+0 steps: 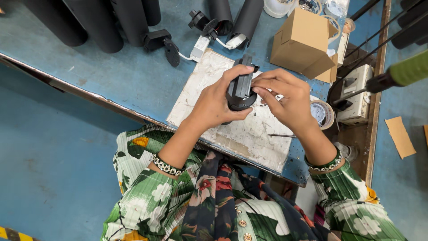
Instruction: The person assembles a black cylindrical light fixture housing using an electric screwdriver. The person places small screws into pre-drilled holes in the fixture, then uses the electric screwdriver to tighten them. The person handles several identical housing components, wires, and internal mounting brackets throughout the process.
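My left hand (216,101) grips a black plastic part (240,87) with a round base and a flat bracket on top, held above a worn white work board (249,134). My right hand (287,96) meets it from the right, fingertips pinching at the part's side edge. Both wrists wear beaded bangles and green floral sleeves. What the right fingertips hold, if anything small, is hidden.
Black tubes (98,22) lie along the back of the blue table (111,76), with black fittings and white wired connectors (198,47). A cardboard box (303,42) stands at back right. A tape roll (323,114), a thin metal pin (281,135) and a socket block (356,93) sit to the right.
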